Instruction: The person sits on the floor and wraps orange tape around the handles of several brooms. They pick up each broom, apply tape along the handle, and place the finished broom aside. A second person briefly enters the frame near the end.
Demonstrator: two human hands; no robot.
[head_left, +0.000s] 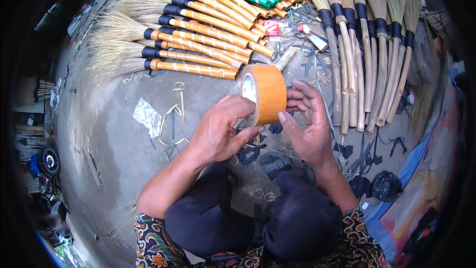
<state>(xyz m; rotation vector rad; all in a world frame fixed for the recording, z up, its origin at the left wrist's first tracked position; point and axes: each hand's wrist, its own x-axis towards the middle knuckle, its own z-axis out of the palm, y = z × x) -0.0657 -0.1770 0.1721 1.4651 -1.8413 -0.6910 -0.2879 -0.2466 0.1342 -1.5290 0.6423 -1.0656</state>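
On the far left, brooms (pixel 213 21) are laid side by side, their wispy, straw-coloured bristles bound in black and most of their slim, straight handles wrapped in orange with pale bands. Nearer, by the thumb and fingers of the left hand (pixel 218 126), a tape roll (pixel 271 94) is clamped above the grey floor (pixel 119 134). It is seen as a broad, smooth orange ring, tilted, its open core turned leftward. At its right side the right hand (pixel 310 129) is held half curled, thumb and fingers apart; whether the tape is pressed cannot be told. Far right, rough, bare-handled brooms (pixel 366 64) are fanned.
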